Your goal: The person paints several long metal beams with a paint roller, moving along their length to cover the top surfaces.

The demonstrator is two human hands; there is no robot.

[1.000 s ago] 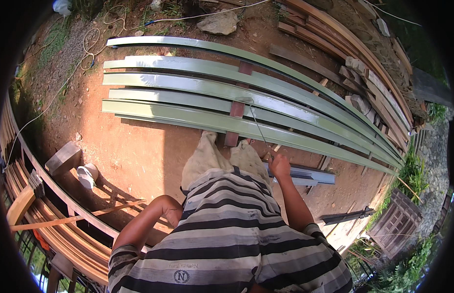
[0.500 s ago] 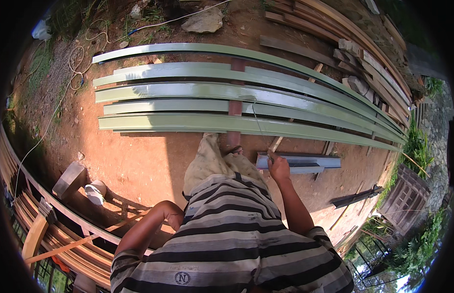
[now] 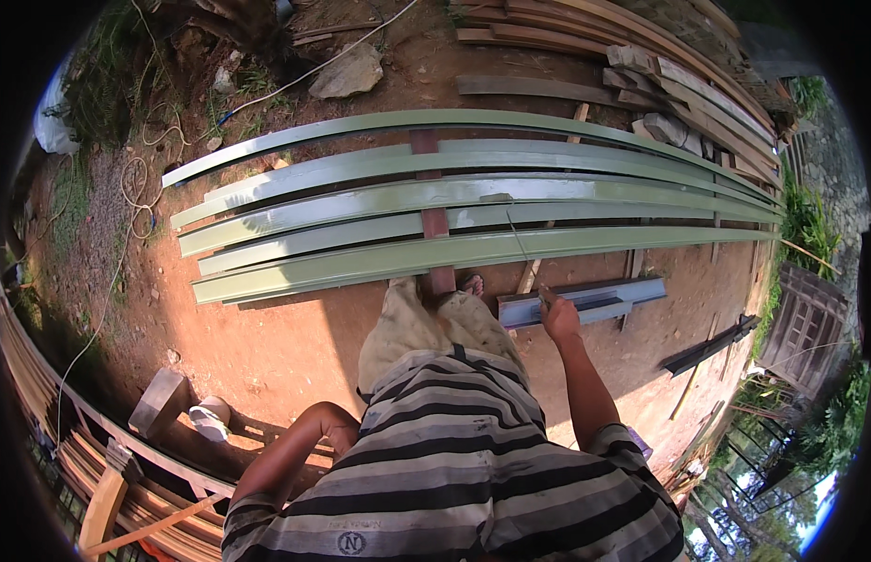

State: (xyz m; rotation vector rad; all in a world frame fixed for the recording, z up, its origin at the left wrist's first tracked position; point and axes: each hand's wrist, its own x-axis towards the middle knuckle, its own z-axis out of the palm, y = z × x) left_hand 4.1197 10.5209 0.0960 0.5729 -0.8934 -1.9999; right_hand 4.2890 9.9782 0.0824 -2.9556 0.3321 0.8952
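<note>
My right hand point(image 3: 558, 316) is closed round the handle of a paint roller with a long thin wire shaft point(image 3: 518, 234). Its small roller head point(image 3: 496, 198) rests on the middle one of several long, pale green beams point(image 3: 361, 195); the surface there looks glossy. These beams lie side by side across a dark red crosspiece point(image 3: 435, 223), just beyond my feet. My left hand point(image 3: 341, 433) is down at my left hip with the elbow bent out; its fingers are hidden against my clothes.
Short grey metal channels point(image 3: 595, 303) lie right of my legs, with a dark bar point(image 3: 709, 346) farther right. Stacked planks point(image 3: 548, 33) fill the far right. A white bucket point(image 3: 210, 418) and a block point(image 3: 159, 403) stand at left, near a timber rack point(image 3: 164, 501). A cable point(image 3: 108, 290) crosses the ground.
The roller head has moved right along the middle beam, away from the red crosspiece, with my right hand still on the handle. My view has shifted and tilted a little. My left hand stays at my hip.
</note>
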